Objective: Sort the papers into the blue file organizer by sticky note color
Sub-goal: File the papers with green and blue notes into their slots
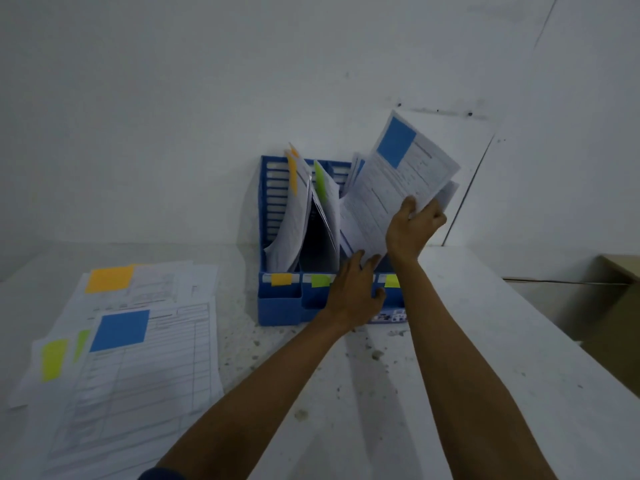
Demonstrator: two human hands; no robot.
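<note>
Printed sheet (391, 199) w/ blue sticky note (396, 142) near its top corner, held tilted over the rt-most slot of the blue file organizer (273, 206). Lower edge down at that slot, top leaning rt toward the wall (173, 116). Pinched at lower rt edge by right hand (414, 226): thumb on the printed face, other fingers curled behind. Left hand (353, 289) lower, in front of the organizer, fingers fairly straight and spread, tips touching the sheet's bottom edge, gripping nothing. Hands near each other, not touching. More sheets behind the held one in the same slot.

Organizer upright at back of counter (467, 341), against the wall, three slots. Left slot: papers w/ orange sticky (292, 174), orange label (281, 279) on front. Mid slot: papers w/ green sticky (320, 180), green label (320, 280). Rt slot: yellow-green label (392, 280), partly hidden by the rt forearm.

Loose pile of papers (156, 358) flat on counter to the left, well apart from organizer. Top sheet a ruled form w/ blue square note (121, 330). Orange square note (109, 278) on a sheet farther back. Yellow-green note (53, 358) at the pile's left edge.

Small printed item (391, 317) at organizer's front rt foot, too blurry to ID. Counter white, speckled. Beige cabinet (616, 299) at far rt.
</note>
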